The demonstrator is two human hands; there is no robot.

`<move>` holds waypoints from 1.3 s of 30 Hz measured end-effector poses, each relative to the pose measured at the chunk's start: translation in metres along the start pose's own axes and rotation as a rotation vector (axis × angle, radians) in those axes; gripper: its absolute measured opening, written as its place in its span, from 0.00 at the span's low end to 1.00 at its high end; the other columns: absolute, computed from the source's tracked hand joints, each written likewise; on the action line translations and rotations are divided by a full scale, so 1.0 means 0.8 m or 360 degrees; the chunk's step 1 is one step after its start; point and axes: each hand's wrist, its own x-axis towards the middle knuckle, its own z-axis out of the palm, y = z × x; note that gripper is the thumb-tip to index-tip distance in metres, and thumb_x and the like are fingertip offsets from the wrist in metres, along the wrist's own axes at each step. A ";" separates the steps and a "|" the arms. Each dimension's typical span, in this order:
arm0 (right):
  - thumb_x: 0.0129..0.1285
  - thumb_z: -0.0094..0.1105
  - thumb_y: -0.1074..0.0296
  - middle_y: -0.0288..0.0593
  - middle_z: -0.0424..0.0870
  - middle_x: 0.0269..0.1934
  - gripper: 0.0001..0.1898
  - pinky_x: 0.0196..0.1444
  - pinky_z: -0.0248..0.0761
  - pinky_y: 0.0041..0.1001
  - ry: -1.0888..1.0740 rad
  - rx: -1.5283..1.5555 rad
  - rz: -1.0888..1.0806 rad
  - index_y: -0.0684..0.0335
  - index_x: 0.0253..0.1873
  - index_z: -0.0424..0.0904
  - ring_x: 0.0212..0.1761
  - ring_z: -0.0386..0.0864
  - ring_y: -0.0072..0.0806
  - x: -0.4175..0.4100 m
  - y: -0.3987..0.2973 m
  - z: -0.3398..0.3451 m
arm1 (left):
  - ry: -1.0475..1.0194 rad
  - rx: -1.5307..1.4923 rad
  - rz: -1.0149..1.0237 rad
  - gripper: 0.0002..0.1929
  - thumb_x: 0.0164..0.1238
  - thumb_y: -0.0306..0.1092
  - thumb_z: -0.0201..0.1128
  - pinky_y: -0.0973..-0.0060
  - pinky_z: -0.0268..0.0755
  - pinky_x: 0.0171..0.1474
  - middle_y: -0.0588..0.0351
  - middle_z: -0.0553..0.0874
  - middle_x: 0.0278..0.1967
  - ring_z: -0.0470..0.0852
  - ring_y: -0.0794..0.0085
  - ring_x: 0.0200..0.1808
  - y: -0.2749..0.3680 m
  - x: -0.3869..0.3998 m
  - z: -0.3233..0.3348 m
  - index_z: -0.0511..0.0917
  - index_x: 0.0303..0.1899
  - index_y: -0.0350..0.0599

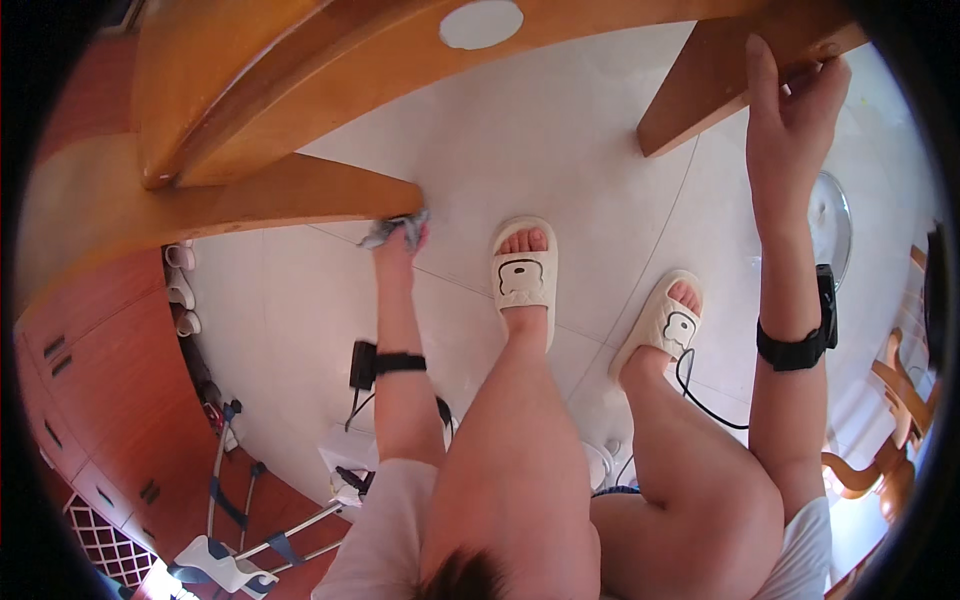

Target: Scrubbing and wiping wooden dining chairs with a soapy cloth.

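Note:
My left hand is low on the floor side of a tapered wooden leg. A crumpled grey cloth is in its grip, pressed at the leg's foot end. My right hand is raised at the upper right, its thumb and fingers around the edge of another wooden leg. Both legs belong to orange-brown wooden furniture, whose curved rail crosses the top of the view and carries an oval white spot. Some fingers of the right hand are hidden by wood.
Pale tiled floor lies below, with my slippered feet on it. A red-brown cabinet and several shoes stand at left, near a metal-legged folding frame. A round, shiny-rimmed object and carved wooden furniture are at right.

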 end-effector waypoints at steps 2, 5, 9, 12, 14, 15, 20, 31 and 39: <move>0.65 0.60 0.60 0.42 0.76 0.37 0.19 0.48 0.69 0.21 0.0045 0.0107 -0.0094 0.66 0.49 0.62 0.41 0.74 0.21 0.000 0.010 -0.004 | -0.0095 -0.0139 0.0368 0.12 0.66 0.21 0.47 0.70 0.79 0.37 0.48 0.81 0.39 0.82 0.65 0.37 0.030 -0.048 0.004 0.69 0.50 0.35; 0.65 0.60 0.60 0.42 0.76 0.37 0.19 0.48 0.69 0.22 0.0036 0.0070 -0.0079 0.66 0.49 0.62 0.40 0.74 0.21 0.000 0.005 -0.003 | -0.0072 -0.0002 0.0671 0.12 0.68 0.22 0.46 0.70 0.78 0.40 0.48 0.81 0.41 0.82 0.65 0.37 0.068 -0.083 0.003 0.68 0.51 0.34; 0.65 0.60 0.60 0.42 0.76 0.36 0.19 0.47 0.69 0.22 0.0043 -0.0011 -0.0073 0.66 0.48 0.62 0.39 0.74 0.21 0.002 -0.002 -0.003 | -0.0115 0.0234 0.0612 0.11 0.68 0.22 0.46 0.71 0.78 0.36 0.48 0.81 0.40 0.82 0.67 0.34 0.044 -0.054 -0.008 0.69 0.50 0.33; 0.65 0.60 0.60 0.41 0.75 0.36 0.19 0.46 0.69 0.21 0.0047 -0.0022 -0.0084 0.66 0.47 0.62 0.38 0.73 0.21 0.000 -0.001 -0.001 | -0.0150 0.0124 0.0330 0.11 0.65 0.21 0.46 0.74 0.77 0.34 0.49 0.81 0.38 0.82 0.68 0.33 -0.008 -0.010 -0.008 0.70 0.47 0.36; 0.65 0.60 0.60 0.41 0.75 0.36 0.18 0.45 0.69 0.21 0.0054 0.0010 -0.0081 0.66 0.47 0.62 0.38 0.73 0.21 -0.001 -0.008 0.005 | -0.0097 0.0163 0.0275 0.11 0.64 0.21 0.46 0.74 0.78 0.34 0.48 0.81 0.40 0.82 0.67 0.34 -0.015 0.027 -0.027 0.70 0.46 0.36; 0.65 0.60 0.61 0.41 0.75 0.36 0.18 0.45 0.69 0.21 0.0051 -0.0010 -0.0095 0.66 0.47 0.62 0.38 0.73 0.21 0.001 -0.005 0.003 | -0.0080 0.0174 0.0194 0.10 0.64 0.21 0.47 0.73 0.78 0.34 0.48 0.80 0.41 0.83 0.67 0.35 -0.019 0.030 -0.017 0.71 0.46 0.37; 0.65 0.60 0.61 0.41 0.75 0.36 0.18 0.43 0.68 0.21 0.0034 -0.0116 -0.0109 0.66 0.46 0.62 0.37 0.72 0.21 0.000 0.008 -0.004 | -0.0171 -0.0978 -0.0469 0.12 0.70 0.26 0.43 0.65 0.78 0.46 0.46 0.78 0.48 0.80 0.59 0.46 -0.021 0.015 0.030 0.71 0.50 0.35; 0.65 0.59 0.61 0.46 0.74 0.47 0.21 0.50 0.70 0.29 -0.0004 0.0148 0.0010 0.66 0.55 0.62 0.46 0.74 0.27 -0.005 -0.002 0.003 | -0.0363 -0.2015 -0.0740 0.15 0.71 0.28 0.41 0.58 0.74 0.54 0.44 0.78 0.49 0.78 0.55 0.50 0.017 0.001 0.032 0.72 0.52 0.35; 0.68 0.56 0.63 0.39 0.68 0.36 0.16 0.40 0.64 0.21 -0.0007 0.0022 0.0116 0.65 0.50 0.61 0.34 0.65 0.21 -0.002 -0.024 0.001 | -0.0128 0.0516 0.0753 0.20 0.72 0.37 0.49 0.68 0.68 0.58 0.51 0.74 0.55 0.74 0.65 0.57 0.147 -0.144 -0.002 0.65 0.60 0.36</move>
